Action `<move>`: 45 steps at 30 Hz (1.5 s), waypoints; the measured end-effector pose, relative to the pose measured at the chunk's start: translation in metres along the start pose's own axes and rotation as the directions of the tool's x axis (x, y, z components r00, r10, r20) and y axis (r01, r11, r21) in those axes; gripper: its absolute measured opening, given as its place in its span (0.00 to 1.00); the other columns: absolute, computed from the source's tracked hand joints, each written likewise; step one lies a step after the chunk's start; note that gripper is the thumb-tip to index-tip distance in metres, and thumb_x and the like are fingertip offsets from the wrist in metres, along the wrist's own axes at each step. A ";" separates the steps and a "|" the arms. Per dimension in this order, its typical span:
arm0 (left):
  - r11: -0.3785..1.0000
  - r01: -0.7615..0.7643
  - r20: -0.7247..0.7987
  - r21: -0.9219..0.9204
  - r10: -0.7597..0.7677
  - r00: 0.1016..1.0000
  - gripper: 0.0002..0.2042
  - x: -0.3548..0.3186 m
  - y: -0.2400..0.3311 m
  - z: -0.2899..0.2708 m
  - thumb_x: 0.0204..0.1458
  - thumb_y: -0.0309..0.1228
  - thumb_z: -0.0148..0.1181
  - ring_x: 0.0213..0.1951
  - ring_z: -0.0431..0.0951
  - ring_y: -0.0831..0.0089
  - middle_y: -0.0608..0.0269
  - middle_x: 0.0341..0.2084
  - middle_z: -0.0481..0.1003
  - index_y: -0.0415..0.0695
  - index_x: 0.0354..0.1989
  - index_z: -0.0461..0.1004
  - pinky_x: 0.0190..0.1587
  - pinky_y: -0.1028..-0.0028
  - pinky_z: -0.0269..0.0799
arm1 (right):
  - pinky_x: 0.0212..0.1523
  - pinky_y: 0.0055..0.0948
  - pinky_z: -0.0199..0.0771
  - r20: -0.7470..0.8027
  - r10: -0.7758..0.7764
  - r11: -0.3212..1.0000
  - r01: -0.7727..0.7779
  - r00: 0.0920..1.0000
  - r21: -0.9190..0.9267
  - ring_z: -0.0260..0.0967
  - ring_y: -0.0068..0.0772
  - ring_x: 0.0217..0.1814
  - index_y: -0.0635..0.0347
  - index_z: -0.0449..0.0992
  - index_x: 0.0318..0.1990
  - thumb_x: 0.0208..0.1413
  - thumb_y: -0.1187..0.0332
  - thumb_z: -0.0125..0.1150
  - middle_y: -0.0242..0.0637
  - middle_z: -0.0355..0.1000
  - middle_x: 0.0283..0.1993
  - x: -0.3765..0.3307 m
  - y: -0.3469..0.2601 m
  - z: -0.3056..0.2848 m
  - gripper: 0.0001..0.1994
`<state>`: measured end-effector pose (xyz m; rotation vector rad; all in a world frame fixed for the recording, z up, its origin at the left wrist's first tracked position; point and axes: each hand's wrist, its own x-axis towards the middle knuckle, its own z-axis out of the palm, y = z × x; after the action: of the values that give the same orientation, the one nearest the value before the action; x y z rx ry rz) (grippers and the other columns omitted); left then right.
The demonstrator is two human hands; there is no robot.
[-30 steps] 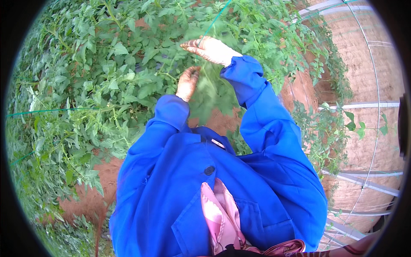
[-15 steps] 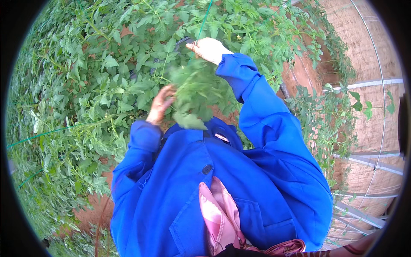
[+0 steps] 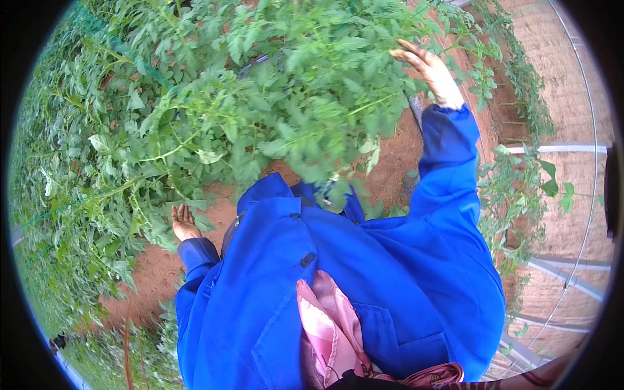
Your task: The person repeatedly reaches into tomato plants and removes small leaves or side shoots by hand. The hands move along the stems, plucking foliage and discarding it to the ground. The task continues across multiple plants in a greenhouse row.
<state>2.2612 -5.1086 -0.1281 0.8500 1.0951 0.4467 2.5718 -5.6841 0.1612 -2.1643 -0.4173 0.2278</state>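
Leafy green tomato plants [image 3: 260, 97] spread before me, some stems blurred by motion. My left hand [image 3: 185, 224] is low on the left, over bare soil beside the leaves, its fingers apart and holding nothing. Far to the right, my right hand [image 3: 429, 70] is raised at the edge of the foliage. Its fingers stretch toward the leaves, with nothing visible in them. A leafy tomato stem [image 3: 370, 107] leans across the space between my hands, its lower leaves hanging in front of my blue jacket [image 3: 273, 260].
Green twine [image 3: 65, 211] runs through the plants at left. Reddish soil [image 3: 153, 276] shows between rows. On the right stand sparser plants [image 3: 513, 201], pale metal bars [image 3: 562, 148], a thin cable [image 3: 593, 130] and a tan wall-like surface [image 3: 565, 84].
My right hand has moved right and away from the upright green twine. My left hand has dropped down and left, away from the blurred foliage. The leafy stems between them now spread farther right.
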 end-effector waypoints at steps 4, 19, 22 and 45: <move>0.874 -0.402 0.246 0.274 0.340 0.908 0.16 -0.094 -0.034 0.066 0.54 0.27 0.46 0.48 0.67 0.67 0.57 0.45 0.69 0.42 0.52 0.64 0.55 0.70 0.57 | 0.56 0.28 0.57 -0.051 0.117 0.985 -0.110 0.992 0.131 0.62 0.28 0.54 0.60 0.69 0.50 0.55 0.58 0.47 0.36 0.65 0.54 -0.017 0.060 -0.059 0.19; 0.869 -0.391 0.837 0.303 -0.046 0.546 0.31 -0.208 -0.134 0.478 0.48 0.29 0.56 0.56 0.58 0.64 0.47 0.56 0.58 0.37 0.60 0.50 0.58 0.72 0.52 | 0.56 0.26 0.55 0.676 -0.166 0.983 0.174 0.718 0.057 0.61 0.32 0.48 0.56 0.60 0.58 0.53 0.54 0.49 0.37 0.66 0.50 0.177 0.071 0.056 0.27; 0.895 -0.289 0.847 0.340 -0.157 0.508 0.30 -0.238 -0.144 0.479 0.47 0.28 0.55 0.56 0.59 0.64 0.47 0.55 0.59 0.37 0.59 0.51 0.56 0.71 0.54 | 0.55 0.25 0.50 0.584 -0.154 0.756 -0.286 0.797 0.589 0.55 0.23 0.52 0.61 0.66 0.54 0.50 0.58 0.53 0.33 0.59 0.59 0.157 0.097 0.051 0.25; 0.650 -0.671 0.932 0.357 -0.201 0.301 0.22 -0.093 -0.232 0.453 0.52 0.48 0.45 0.42 0.71 0.53 0.45 0.36 0.73 0.43 0.45 0.69 0.47 0.67 0.65 | 0.48 0.39 0.64 0.227 0.097 -0.305 -0.189 0.969 0.933 0.63 0.38 0.50 0.60 0.64 0.51 0.50 0.55 0.52 0.41 0.66 0.50 0.171 0.117 0.035 0.24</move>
<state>2.6136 -5.4858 -0.1657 1.7424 -0.1249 -0.3299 2.7443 -5.6574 0.0440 -0.3578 0.1371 0.5461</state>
